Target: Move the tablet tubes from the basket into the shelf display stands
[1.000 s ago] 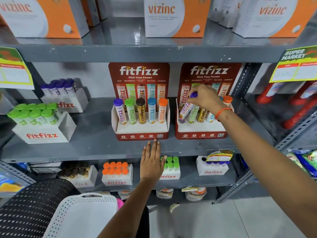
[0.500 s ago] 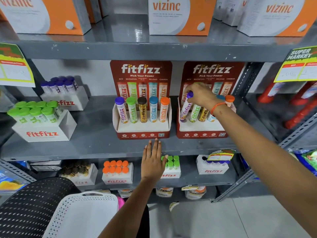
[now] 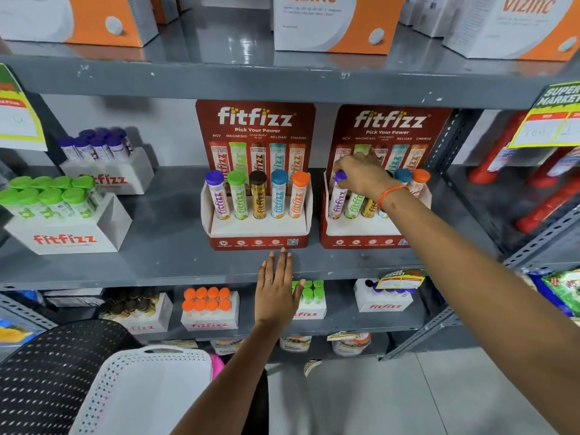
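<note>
My right hand [image 3: 361, 174] has its fingertips pinched on the purple cap of the purple-capped tube [image 3: 337, 196], which stands in the leftmost slot of the right display stand [image 3: 361, 229], leaning slightly. My left hand [image 3: 276, 293] is flat, fingers together and outstretched, holding nothing, its tips just short of the front of the left display stand [image 3: 257, 229], where five tubes stand upright in a full row. Both red stands sit side by side on a grey metal shelf [image 3: 163, 246], with white cartons of green-capped and purple-capped tubes further left. The white perforated basket [image 3: 141, 394] is at lower left, beside a black dotted surface; I cannot see whether any tubes are in it. My wrist covers the middle tubes in the right stand, so I only make out their lower bodies. Orange and white boxes on the upper shelf are cut off at the top, and the red items at far right are too blurred to identify. Pale floor tiles show below.
</note>
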Demonstrator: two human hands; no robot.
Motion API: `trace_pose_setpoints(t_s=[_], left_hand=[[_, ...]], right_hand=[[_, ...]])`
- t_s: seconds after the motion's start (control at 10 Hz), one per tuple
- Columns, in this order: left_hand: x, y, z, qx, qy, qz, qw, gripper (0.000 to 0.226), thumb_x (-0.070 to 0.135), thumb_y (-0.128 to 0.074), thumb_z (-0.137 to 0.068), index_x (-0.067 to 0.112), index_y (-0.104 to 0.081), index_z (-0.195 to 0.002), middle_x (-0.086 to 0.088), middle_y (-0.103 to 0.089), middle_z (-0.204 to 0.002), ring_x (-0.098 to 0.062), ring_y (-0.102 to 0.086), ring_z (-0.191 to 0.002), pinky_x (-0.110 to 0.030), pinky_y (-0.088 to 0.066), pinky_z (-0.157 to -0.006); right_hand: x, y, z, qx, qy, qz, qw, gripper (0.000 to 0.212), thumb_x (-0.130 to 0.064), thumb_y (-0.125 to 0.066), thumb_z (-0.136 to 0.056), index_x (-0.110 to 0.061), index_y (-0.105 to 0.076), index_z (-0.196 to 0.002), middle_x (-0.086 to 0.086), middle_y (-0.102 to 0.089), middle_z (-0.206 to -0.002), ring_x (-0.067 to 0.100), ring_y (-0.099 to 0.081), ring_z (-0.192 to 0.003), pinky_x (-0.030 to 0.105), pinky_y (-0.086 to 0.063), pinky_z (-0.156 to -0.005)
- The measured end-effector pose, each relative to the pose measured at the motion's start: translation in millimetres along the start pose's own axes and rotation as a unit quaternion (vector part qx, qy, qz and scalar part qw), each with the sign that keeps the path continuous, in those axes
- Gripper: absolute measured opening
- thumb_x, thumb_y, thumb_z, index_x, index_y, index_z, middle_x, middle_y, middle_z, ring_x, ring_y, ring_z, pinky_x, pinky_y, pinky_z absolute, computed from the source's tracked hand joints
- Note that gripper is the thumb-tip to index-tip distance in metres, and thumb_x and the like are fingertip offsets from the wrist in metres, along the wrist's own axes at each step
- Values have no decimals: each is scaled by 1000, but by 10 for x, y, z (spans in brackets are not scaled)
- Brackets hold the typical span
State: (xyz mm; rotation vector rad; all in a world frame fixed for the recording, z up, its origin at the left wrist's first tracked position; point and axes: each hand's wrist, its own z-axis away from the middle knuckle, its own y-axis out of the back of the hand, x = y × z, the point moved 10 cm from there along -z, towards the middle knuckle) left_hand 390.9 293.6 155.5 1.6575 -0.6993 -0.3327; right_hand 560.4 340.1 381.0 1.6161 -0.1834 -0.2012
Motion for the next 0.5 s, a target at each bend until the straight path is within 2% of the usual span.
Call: trace_pose_setpoints(t_s=[0.1, 0.2, 0.3, 0.4, 0.5], left_hand=[[20, 31, 1, -58, 24, -2, 998, 70, 54, -11, -95, 9, -18, -148, -9, -19, -156, -30, -9, -143, -43, -1, -114], [71, 198, -55, -118, 76, 27, 990, 67, 54, -16, -97, 10, -19, -147, -10, -19, -156, -31, -12, -142, -44, -9, -115], [214, 856, -221, -96, 117, 93, 984, 49, 48, -32, -98, 7, -52, -117, -18, -59, -119, -34, -54, -110, -43, -45, -88], [548, 1918, -421, 10, 52, 85, 995, 41, 43, -41, -96, 7, -61, -97, -17, -66, -90, -36, -63, -84, -40, -52, -70], [914, 3341, -449, 208, -33, 54, 976, 31, 30, -44, -95, 6, -63, -93, -17, -66, -81, -35, -63, -73, -36, -48, -60]], right_hand=[[8, -21, 43, 13, -8, 21, 1000, 44, -20, -59, -88, -10, -47, -130, 18, -57, -127, 36, -48, -121, 52, -23, -113], [-63, 79, 244, 110, 2, 1, 994, 51, -27, -56, -90, -8, -40, -135, 18, -50, -136, 35, -40, -129, 56, -22, -114], [-200, 260, 578, 160, 17, -15, 987, 41, -25, -54, -90, -4, -52, -125, 20, -54, -129, 37, -40, -124, 49, -38, -105], [-333, 689, 902, 158, 38, -51, 985, 26, -23, -51, -90, -5, -65, -102, 21, -66, -110, 37, -55, -107, 42, -48, -87], [-446, 1714, 1383, 276, 73, -65, 956, 23, -26, -48, -91, -10, -64, -96, 18, -67, -102, 37, -61, -98, 38, -46, -73]])
